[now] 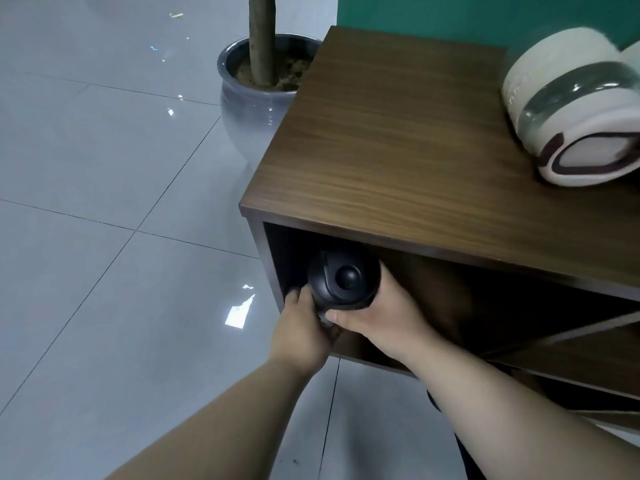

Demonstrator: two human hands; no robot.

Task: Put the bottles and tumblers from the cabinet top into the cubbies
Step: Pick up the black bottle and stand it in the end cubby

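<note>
A black bottle [343,277] with a round button on its lid sits in the mouth of the top left cubby [450,299] of the brown wooden cabinet [398,140]. My left hand [304,327] grips its lower left side and my right hand [377,310] wraps its right side. The bottle's body is hidden behind the lid and my hands. On the cabinet top at the right stands a white tumbler [571,109] with a clear band and a dark-trimmed lid, blurred and partly cut off by the frame edge.
A grey glazed plant pot [249,109] with a tree trunk stands on the floor beside the cabinet's left end. Glossy grey floor tiles [104,237] spread out to the left. A green wall [450,15] is behind the cabinet. Lower shelves show at bottom right.
</note>
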